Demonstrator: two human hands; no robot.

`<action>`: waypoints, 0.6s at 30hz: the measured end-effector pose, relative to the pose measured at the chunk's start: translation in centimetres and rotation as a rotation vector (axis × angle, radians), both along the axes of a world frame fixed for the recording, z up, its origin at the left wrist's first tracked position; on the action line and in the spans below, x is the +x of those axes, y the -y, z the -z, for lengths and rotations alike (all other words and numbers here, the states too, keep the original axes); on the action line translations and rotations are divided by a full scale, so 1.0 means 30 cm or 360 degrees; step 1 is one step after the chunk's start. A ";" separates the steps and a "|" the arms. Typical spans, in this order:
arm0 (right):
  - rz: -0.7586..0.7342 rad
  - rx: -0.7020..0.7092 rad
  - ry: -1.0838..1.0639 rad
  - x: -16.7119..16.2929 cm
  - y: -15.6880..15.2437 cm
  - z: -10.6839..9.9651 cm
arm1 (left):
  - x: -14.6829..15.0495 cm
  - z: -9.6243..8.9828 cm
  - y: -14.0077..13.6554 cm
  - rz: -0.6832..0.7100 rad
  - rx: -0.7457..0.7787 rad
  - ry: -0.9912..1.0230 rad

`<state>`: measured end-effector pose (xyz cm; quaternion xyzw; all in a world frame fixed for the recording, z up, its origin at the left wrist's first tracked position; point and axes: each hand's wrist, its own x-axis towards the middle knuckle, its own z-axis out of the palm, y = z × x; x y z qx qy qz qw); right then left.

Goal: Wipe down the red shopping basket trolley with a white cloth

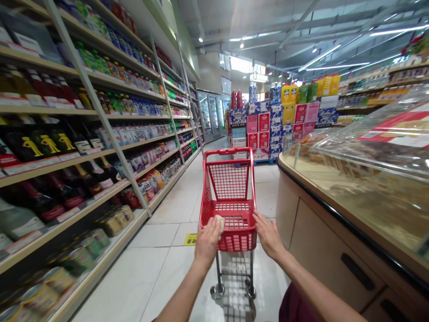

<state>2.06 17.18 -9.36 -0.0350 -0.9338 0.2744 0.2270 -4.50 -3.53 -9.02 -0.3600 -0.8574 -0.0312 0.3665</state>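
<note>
A red plastic shopping cart (234,241) stands upright in front of me on grey legs with small wheels. At its near left corner my left hand (207,239) is closed on a crumpled cream-coloured cloth (220,223), pressed to the rim. Across from it, my right hand (269,236) lies with fingers stretched out against the near right corner of the cart; nothing shows in it. The cart's basket has a grid floor and holds no goods that I can see.
Shelves of bottles and cans (134,112) line the left side. On the right is a wooden counter (315,232) with clear covers over food. Stacked drink boxes (264,129) stand ahead. A yellow floor sticker (191,239) marks the pale tiles.
</note>
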 end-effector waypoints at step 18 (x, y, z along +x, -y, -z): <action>0.0114 0.0135 -0.0095 -0.006 0.009 0.013 | 0.008 0.041 -0.005 0.0159 -0.0038 -0.0011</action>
